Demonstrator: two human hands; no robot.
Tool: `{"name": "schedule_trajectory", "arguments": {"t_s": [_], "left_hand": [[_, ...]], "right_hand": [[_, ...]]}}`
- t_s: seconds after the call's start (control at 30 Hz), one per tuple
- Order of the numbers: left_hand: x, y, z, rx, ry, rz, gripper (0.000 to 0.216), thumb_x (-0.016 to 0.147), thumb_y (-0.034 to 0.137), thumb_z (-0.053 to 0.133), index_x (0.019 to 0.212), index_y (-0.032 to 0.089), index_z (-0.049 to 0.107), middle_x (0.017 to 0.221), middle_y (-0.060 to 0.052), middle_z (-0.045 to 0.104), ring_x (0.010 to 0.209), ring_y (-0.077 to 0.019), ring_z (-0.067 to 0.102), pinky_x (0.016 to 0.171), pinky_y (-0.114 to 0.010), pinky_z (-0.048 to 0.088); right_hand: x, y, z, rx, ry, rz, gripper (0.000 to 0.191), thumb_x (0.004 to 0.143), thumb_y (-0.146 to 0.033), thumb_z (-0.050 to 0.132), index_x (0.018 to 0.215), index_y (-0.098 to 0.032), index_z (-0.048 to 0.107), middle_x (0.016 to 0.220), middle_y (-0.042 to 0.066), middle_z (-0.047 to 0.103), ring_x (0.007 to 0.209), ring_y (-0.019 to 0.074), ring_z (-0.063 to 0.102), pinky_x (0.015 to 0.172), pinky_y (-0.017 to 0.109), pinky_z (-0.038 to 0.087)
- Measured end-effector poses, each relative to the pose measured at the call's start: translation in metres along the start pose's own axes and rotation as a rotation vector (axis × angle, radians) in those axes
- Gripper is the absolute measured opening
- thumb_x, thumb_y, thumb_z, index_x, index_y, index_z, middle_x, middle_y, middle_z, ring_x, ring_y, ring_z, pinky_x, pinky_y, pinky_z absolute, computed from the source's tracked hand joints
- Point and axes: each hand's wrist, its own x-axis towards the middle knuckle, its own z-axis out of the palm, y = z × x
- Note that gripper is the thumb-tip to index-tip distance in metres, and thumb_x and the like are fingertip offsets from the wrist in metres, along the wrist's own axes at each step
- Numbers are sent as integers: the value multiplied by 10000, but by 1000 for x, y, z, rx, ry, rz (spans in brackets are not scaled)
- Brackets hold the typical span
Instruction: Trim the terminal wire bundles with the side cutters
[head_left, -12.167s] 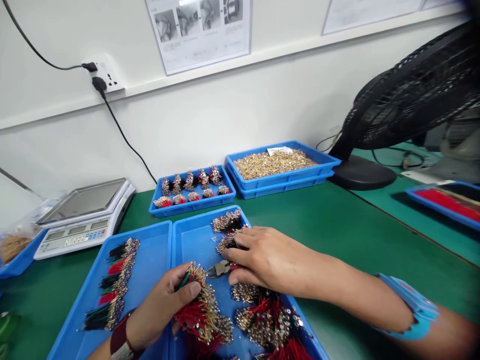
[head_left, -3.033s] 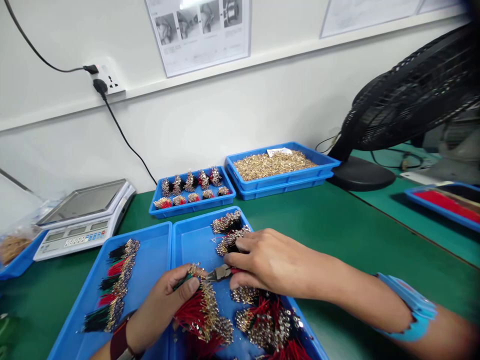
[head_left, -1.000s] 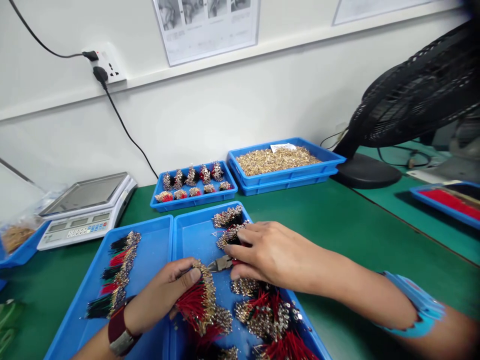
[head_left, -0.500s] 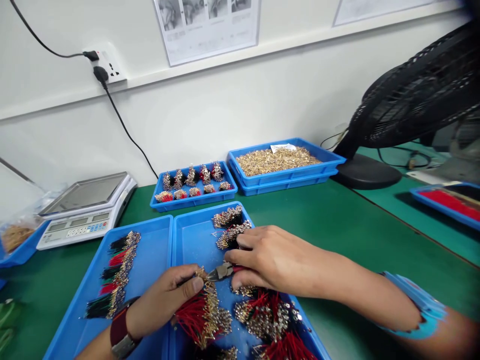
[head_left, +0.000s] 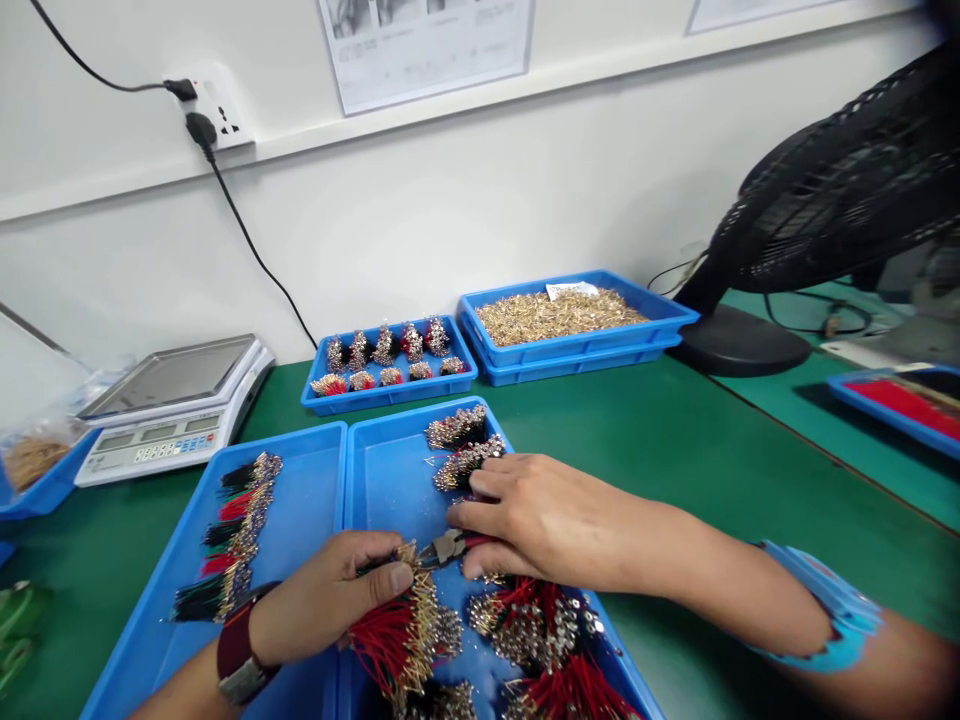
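Note:
My left hand [head_left: 330,600] is closed round a bundle of red wires [head_left: 397,630] with gold terminals, held low over the nearer blue tray [head_left: 390,480]. My right hand [head_left: 540,515] grips small red-handled cutters [head_left: 446,548]; their jaws touch the top of that bundle. More red and black wire bundles [head_left: 540,630] lie under and in front of my right hand. Two bundles [head_left: 461,445] rest at the tray's far end.
A second blue tray [head_left: 300,500] on the left holds a row of sorted wires [head_left: 232,545]. Behind stand a small tray of bundles [head_left: 386,365], a tray of gold terminals [head_left: 562,315], a weighing scale [head_left: 169,405] and a black fan [head_left: 825,210].
The view has dropped slightly and both hands sit a little lower in the tray. The cutters stay at the bundle's top and both grips are unchanged.

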Motion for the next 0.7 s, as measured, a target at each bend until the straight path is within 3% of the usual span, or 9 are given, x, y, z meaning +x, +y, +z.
{"name": "schedule_trajectory", "arguments": {"t_s": [0.23,0.47,0.7], "left_hand": [[1,-1,3,-5,10,-28,514,920,682,574,783,187,586,605,51,486,554,-117,412,528,-226,282],[-1,-4,-1,-95,41,-1,426,931,594,633,932,177,722,666,28,579,599,-134,501,568,-223,373],[-2,5,0,-135,-45,-31,465,920,608,639,1000,167,766,751,-23,672,691,-176,593,660,-266,460]], "right_hand": [[-2,-5,-5,-36,-45,15,410,1071,-539,425,930,-201,608,735,16,593,659,165,472,578,338,208],[-2,-4,-9,18,20,23,440,1059,-582,411,972,-207,626,790,18,605,699,170,494,599,326,271],[-3,-2,-2,-57,62,38,451,1051,-583,425,1021,-198,657,849,41,605,761,194,507,670,341,322]]}}
